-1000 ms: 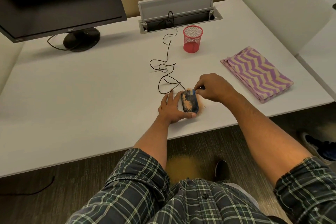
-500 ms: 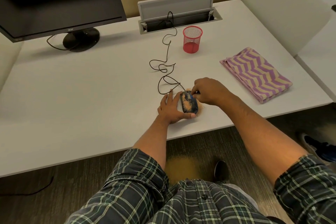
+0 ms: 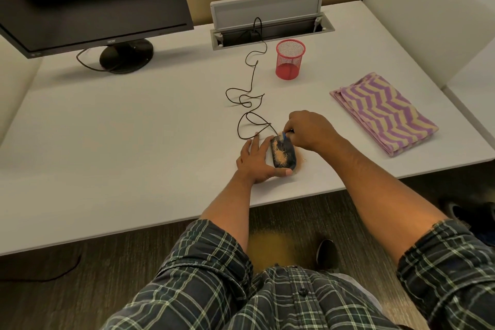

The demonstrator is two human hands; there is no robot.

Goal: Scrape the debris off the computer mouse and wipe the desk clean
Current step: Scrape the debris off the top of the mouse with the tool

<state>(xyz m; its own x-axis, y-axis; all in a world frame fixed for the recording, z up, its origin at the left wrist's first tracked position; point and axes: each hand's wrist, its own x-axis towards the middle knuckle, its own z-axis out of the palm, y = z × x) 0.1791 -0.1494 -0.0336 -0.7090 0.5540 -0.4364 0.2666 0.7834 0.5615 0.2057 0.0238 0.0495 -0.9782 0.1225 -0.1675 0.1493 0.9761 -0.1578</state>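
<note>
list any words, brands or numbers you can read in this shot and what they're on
"acer": on the lower bezel of the monitor, small and faint, so read with some doubt.
A small mark at the bezel's left corner is too blurred to read.
No text shows on the mouse, red mesh cup or striped cloth.

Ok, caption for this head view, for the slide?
Left hand steadies the debris-covered mouse on the desk while the right hand scrapes it with a small blue tool.
</note>
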